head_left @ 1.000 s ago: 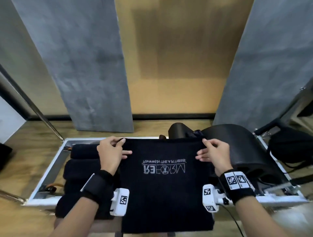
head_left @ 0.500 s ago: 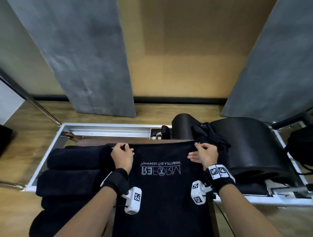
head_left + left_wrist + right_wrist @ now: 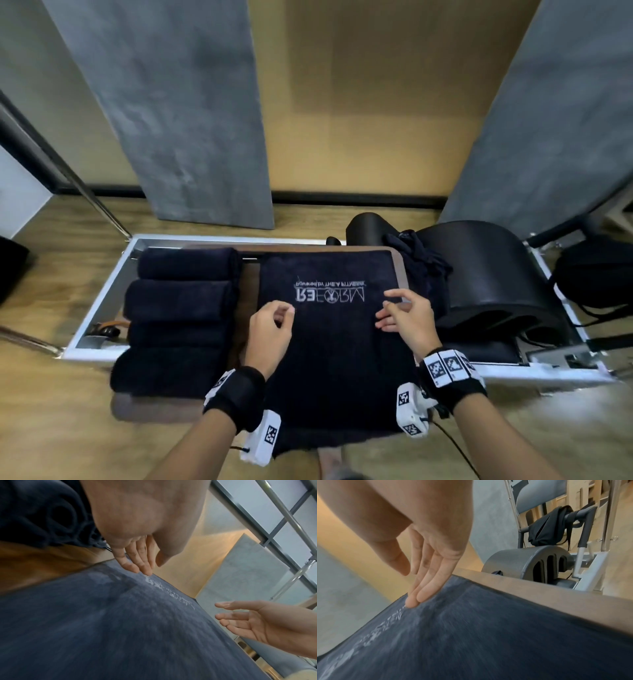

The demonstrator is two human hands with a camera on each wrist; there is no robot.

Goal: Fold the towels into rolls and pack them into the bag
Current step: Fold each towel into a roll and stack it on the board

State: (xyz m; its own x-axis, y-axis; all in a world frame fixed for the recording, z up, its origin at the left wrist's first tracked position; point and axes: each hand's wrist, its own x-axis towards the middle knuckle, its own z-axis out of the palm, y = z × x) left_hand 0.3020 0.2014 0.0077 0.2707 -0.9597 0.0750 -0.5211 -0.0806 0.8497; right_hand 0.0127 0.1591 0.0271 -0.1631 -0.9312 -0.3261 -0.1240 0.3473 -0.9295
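Flat dark navy terry towel (image 3: 337, 356) with white embroidered logo spread on brown wooden counter (image 3: 397, 270), both hands on it.
Four rolled dark navy towels (image 3: 181, 318) lie side by side just left of it; crumpled dark fabric bag (image 3: 423, 270) sits at its far right corner, contents not visible. Left hand (image 3: 270, 330) grip loose, fingertips (image 3: 137, 568) touching cloth, holding nothing. Right hand (image 3: 407, 318) grip relaxed, straight fingers (image 3: 426, 592) pressing towel.

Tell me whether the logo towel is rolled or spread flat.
Spread flat, not rolled: the logo towel lies open on the board, lettering showing. Both hands touch it with straight fingers. Rolled towels lie beside it.
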